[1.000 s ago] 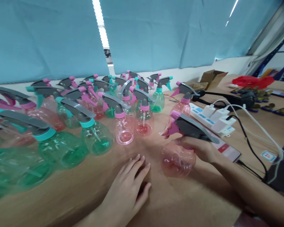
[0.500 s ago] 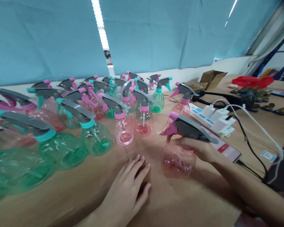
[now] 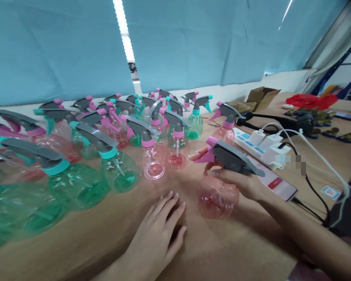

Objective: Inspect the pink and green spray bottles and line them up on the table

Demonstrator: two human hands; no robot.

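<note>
My right hand (image 3: 236, 181) is wrapped round the neck of a pink spray bottle (image 3: 216, 201) with a grey head and a pink trigger, its fingertips by the trigger. The bottle is upright; whether its base touches the table is hard to tell. My left hand (image 3: 159, 224) lies flat on the brown table (image 3: 216, 253) with its fingers apart and nothing in it. Closest to it stand a clear pink spray bottle (image 3: 154, 156) and a green spray bottle (image 3: 121, 171).
Several more pink and green spray bottles crowd the left and back, such as a green one (image 3: 78, 185). To the right are a phone (image 3: 276, 181), a white power strip (image 3: 245, 140) with plugs and cables, a cardboard box (image 3: 263, 99) and a red bag (image 3: 312, 101).
My right hand and the pink spray bottle have shifted slightly left. The trigger now stands further forward from the spray head. My left hand has stayed in place.
</note>
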